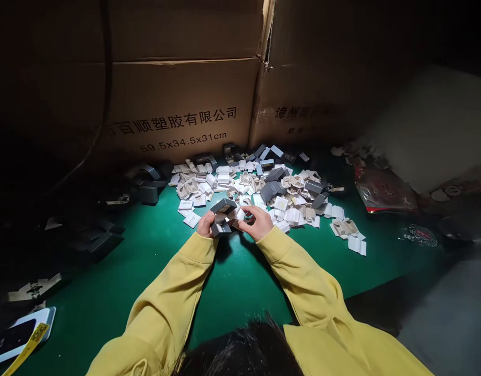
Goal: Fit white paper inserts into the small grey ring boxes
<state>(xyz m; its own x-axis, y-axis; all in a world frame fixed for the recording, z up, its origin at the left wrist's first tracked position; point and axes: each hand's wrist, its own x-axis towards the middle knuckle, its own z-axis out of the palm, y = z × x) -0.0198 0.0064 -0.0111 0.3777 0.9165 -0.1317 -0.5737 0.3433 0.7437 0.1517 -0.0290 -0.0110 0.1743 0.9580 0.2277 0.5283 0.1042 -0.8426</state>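
My left hand [206, 224] is closed on a small dark grey box [224, 207], whose lid stands open above its base. Fingers of my right hand [258, 222] pinch a white paper piece [239, 214] at the box's right side. Whether that piece still touches the inside of the box I cannot tell. Just beyond my hands lies a spread heap of white folded papers [224, 175] and beige card inserts [188, 187]. Several dark grey boxes [272, 190] lie among them.
Large cardboard cartons [178, 99] wall off the back of the green table [236, 282]. More dark boxes [148, 193] sit at the left, near a phone [13, 339] and a yellow strip [27, 350]. Red-and-clear plastic packets [385, 196] lie at the right.
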